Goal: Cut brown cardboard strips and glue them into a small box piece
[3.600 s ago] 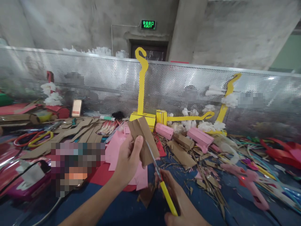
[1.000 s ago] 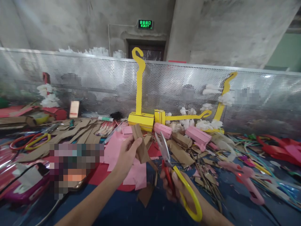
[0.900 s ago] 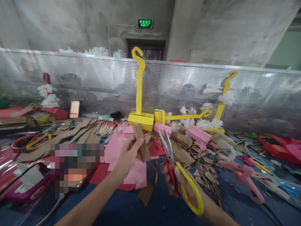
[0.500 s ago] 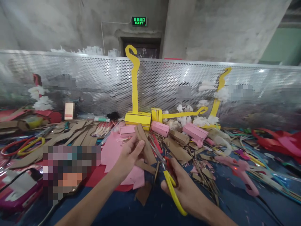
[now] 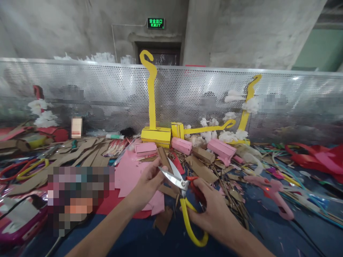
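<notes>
My left hand point(image 5: 150, 180) grips a brown cardboard strip point(image 5: 164, 157), holding it up above the pink paper sheet point(image 5: 128, 175). My right hand point(image 5: 214, 207) has its fingers in the handles of a pair of scissors point(image 5: 184, 184), one red and one yellow. The blades are spread apart, and they cross in front of the strip's lower part, close to my left fingers. Behind my hands lie pink box-like pieces point(image 5: 181, 145) and a yellow box point(image 5: 155, 135) bearing an upright yellow hooked strip point(image 5: 151, 96).
A pink glue gun point(image 5: 273, 191) with a lit red light lies at right. Cardboard scraps point(image 5: 202, 169) and offcuts litter the blue tabletop point(image 5: 128, 237). Cardboard strips point(image 5: 80, 153) lie at left. A perforated metal panel point(image 5: 120, 96) runs along the back.
The scissors have swung left and their blades have opened wide around the lower part of the strip. My left hand keeps its hold on the strip.
</notes>
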A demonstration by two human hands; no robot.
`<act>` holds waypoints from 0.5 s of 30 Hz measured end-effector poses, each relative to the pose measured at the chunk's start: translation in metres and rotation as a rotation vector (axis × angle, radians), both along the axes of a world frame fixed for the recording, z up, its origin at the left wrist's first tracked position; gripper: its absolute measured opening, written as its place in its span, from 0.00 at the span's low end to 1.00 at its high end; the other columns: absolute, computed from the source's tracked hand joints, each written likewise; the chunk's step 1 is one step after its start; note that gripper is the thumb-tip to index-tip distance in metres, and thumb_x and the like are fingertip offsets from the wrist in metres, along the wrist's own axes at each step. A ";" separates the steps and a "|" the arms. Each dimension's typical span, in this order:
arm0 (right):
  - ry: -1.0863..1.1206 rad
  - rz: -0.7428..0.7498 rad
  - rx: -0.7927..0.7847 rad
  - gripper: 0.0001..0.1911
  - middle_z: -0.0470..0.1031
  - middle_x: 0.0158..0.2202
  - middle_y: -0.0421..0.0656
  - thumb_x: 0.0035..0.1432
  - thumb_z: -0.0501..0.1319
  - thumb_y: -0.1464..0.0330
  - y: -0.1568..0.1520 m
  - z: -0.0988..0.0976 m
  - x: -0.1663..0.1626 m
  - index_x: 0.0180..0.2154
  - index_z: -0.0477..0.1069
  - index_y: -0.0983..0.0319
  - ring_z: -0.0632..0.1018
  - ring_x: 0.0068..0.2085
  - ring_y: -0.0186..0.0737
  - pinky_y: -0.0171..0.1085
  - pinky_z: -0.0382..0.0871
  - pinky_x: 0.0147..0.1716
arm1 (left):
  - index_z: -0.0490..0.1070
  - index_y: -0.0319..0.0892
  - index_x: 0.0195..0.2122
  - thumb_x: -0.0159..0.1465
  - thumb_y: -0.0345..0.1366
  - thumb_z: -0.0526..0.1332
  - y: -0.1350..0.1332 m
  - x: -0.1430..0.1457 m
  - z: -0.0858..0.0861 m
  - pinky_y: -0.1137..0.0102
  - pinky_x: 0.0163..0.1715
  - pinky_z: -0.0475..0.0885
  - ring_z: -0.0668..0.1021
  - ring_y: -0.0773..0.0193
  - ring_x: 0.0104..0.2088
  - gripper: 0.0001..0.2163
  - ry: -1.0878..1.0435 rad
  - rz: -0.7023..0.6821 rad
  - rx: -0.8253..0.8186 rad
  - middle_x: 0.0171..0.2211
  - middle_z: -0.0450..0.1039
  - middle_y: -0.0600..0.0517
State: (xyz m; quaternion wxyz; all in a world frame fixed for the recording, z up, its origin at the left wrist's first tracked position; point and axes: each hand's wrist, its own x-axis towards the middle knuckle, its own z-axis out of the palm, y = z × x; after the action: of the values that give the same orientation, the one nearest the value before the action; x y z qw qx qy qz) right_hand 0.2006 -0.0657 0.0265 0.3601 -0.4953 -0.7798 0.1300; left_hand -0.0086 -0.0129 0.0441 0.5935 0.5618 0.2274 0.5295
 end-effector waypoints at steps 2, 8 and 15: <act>-0.012 -0.041 -0.023 0.17 0.74 0.31 0.39 0.51 0.66 0.66 0.001 -0.003 -0.001 0.42 0.66 0.59 0.72 0.29 0.39 0.35 0.63 0.28 | 0.75 0.43 0.43 0.64 0.41 0.67 -0.001 0.003 -0.002 0.73 0.36 0.70 0.74 0.68 0.33 0.10 -0.060 -0.023 -0.034 0.34 0.75 0.53; -0.064 -0.056 -0.026 0.11 0.67 0.23 0.34 0.51 0.64 0.65 0.002 -0.007 -0.001 0.32 0.62 0.58 0.67 0.23 0.35 0.33 0.56 0.23 | 0.76 0.42 0.38 0.61 0.42 0.70 -0.003 0.009 -0.005 0.73 0.38 0.71 0.75 0.67 0.34 0.10 -0.164 -0.053 -0.078 0.34 0.75 0.53; -0.056 -0.083 -0.052 0.10 0.67 0.22 0.34 0.51 0.64 0.64 0.001 -0.007 -0.002 0.33 0.64 0.58 0.67 0.23 0.35 0.33 0.56 0.23 | 0.77 0.42 0.36 0.60 0.41 0.70 -0.002 0.008 -0.009 0.73 0.38 0.73 0.76 0.68 0.34 0.09 -0.203 -0.067 -0.067 0.34 0.76 0.52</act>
State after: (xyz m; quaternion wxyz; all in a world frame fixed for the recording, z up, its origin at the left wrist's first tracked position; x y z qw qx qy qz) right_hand 0.1985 -0.0652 0.0200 0.3301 -0.5397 -0.7649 0.1212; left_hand -0.0005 -0.0147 0.0354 0.6493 0.4922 0.1648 0.5559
